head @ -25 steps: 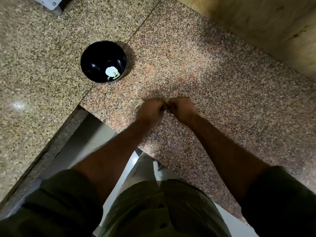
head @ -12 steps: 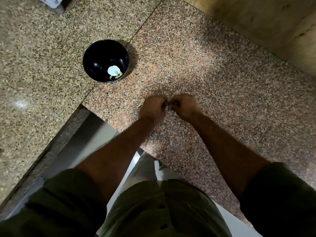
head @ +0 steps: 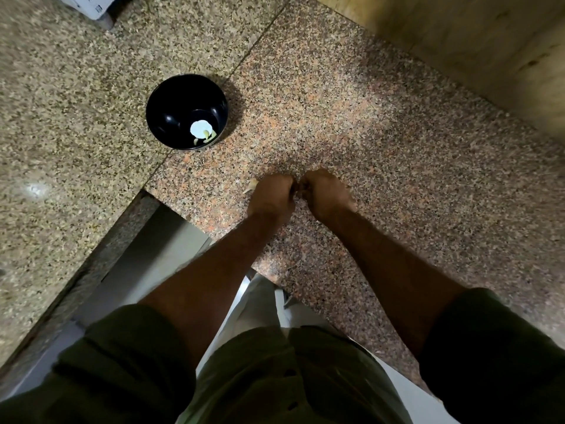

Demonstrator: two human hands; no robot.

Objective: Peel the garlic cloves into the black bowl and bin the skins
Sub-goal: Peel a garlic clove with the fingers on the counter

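A: Biggest first. Granite counter (head: 397,154), two slabs, seam running from 12 o'clock down toward 8. Wooden panel (head: 489,41) at 1 to 2 o'clock.

B: Bowl?

A: Black bowl (head: 187,111) at about 10 o'clock from the hands, well apart from them, sitting just left of the seam. Pale peeled garlic (head: 201,130) inside, low on the near-right side of the bowl floor.

B: Hands?

A: Left hand (head: 272,195) and right hand (head: 325,191) knuckle to knuckle over the reddish slab, both curled tight, backs to the camera. Fingertips meet in the gap between them. Whatever they pinch is hidden, so I judge a clove is being peeled there but can't confirm it.

B: Clove axis?

A: Cannot tell, fully covered by the fingers.

B: Which hand feeds the bowl?

A: Left is nearer; the bowl lies up-left of it at 10 to 11 o'clock. My read: the drop goes left-handed, a diagonal reach across bare counter.

B: Skins?

A: One tan skin scrap (head: 252,185) on the counter, touching the left hand's outer edge at its 9 o'clock. No bin in view, so binning direction is unknown.
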